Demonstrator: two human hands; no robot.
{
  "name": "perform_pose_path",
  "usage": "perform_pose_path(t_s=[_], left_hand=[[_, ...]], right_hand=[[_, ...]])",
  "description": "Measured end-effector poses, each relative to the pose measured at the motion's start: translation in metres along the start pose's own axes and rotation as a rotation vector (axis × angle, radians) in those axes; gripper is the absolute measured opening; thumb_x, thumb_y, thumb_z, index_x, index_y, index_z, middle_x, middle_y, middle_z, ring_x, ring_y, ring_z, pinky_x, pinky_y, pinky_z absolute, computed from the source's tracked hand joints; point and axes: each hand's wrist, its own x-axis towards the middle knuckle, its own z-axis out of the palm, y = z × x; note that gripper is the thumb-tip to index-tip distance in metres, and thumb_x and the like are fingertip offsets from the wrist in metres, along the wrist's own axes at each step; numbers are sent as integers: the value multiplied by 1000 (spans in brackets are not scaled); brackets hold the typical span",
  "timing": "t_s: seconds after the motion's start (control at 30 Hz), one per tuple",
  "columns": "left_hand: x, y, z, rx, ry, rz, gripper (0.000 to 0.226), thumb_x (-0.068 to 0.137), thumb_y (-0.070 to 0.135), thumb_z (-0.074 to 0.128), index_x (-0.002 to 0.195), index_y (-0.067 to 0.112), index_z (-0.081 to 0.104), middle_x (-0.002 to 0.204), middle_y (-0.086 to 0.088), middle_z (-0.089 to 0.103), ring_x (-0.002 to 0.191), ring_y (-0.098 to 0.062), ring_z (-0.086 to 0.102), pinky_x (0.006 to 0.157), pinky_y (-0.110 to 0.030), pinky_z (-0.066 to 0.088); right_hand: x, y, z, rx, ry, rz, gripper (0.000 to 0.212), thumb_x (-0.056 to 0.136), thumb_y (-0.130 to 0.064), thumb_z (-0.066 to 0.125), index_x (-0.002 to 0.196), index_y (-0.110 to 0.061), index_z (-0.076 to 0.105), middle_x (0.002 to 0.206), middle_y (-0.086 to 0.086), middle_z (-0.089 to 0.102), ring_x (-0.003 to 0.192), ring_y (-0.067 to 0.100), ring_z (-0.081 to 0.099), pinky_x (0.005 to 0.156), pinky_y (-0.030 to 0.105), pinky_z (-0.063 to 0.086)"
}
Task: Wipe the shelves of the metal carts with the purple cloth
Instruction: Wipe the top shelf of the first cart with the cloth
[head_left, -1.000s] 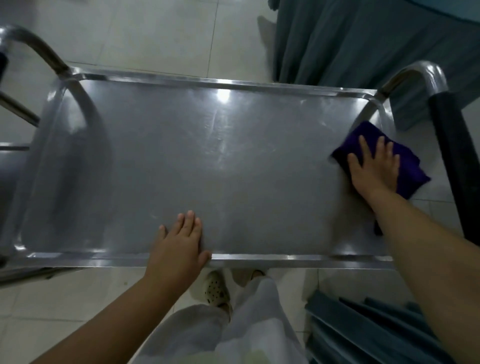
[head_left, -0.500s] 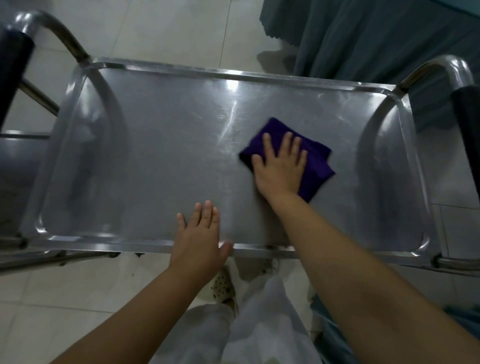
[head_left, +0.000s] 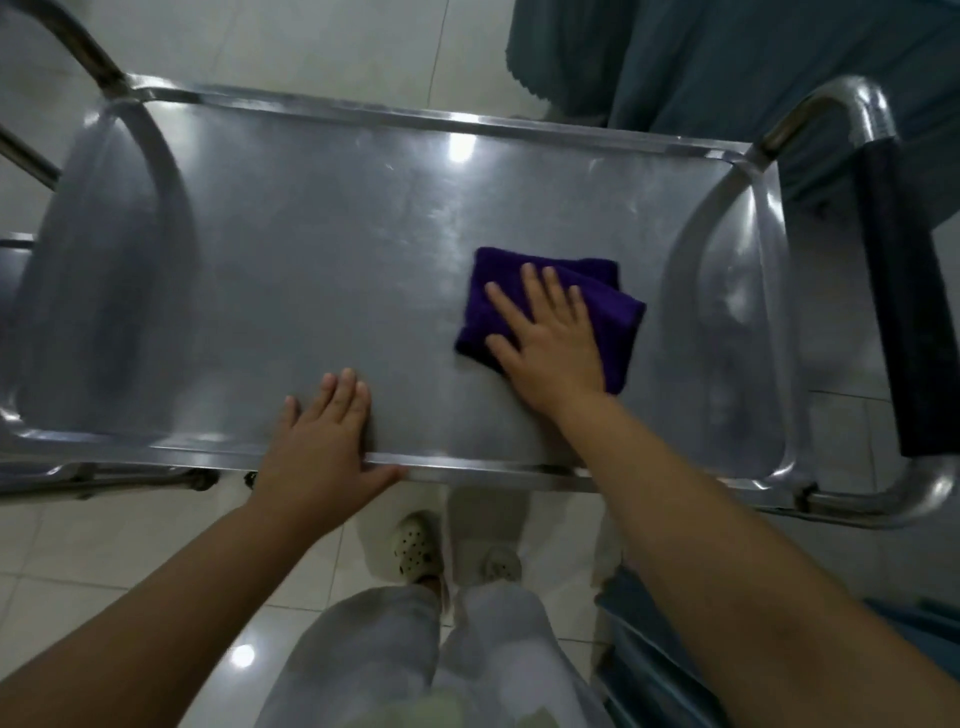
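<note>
On shelf (head_left: 311, 270), purple cloth (head_left: 613, 317) lengthwise

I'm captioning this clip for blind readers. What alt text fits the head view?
A person's right hand presses a folded purple cloth flat on a metal cart's top shelf, right of centre. The left hand rests open on the shelf's near rim, above a tiled floor.

The right hand (head_left: 550, 338) lies palm down on the purple cloth (head_left: 613, 312), fingers straight and slightly spread, pressing it flat, forearm reaching in from the lower right. The left hand (head_left: 322, 441) rests flat on the near edge of the cart shelf (head_left: 311, 260), fingers together pointing forward, thumb stretched along the rim, forearm coming from the lower left
</note>
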Motion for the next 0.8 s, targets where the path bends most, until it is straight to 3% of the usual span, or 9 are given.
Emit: perform_pose_path(t_s=[0.2, 0.33, 0.53, 0.8], left_hand=[[-3, 5, 2, -41, 76, -22, 101, 80, 69, 49, 151, 12, 5, 159, -3, -1, 146, -17, 0, 118, -40, 6], [-3, 5, 5, -41, 77, -44, 103, 79, 69, 52, 151, 13, 4, 159, -2, -2, 146, -17, 0, 118, -40, 6], [-3, 4, 5, -65, 74, -63, 103, 79, 70, 50, 152, 15, 3, 159, 0, -7, 146, -15, -4, 119, -41, 4], [-28, -24, 11, -84, 165, -1, 83, 91, 59, 40, 152, 15, 4, 160, -3, -3, 147, -17, -2, 117, -34, -2]], right_hand=[[-47, 135, -22, -19, 20, 351, 59, 101, -50, 26, 153, -37, 4, 162, 6, -7, 149, 23, -8, 119, 41, -9], [-81, 152, -19, -32, 41, 533, 59, 102, -50, 21, 154, -33, 1, 162, 7, -8, 148, 24, -10, 119, 42, -10], [-95, 74, 4, 87, 62, 743, 61, 101, -52, 20, 153, -34, -6, 161, 12, -12, 147, 31, -13, 117, 49, -9], [-37, -82, 20, 36, 51, 443, 64, 100, -54, 20, 153, -32, -7, 160, 17, -11, 147, 35, -12, 118, 52, -7]])
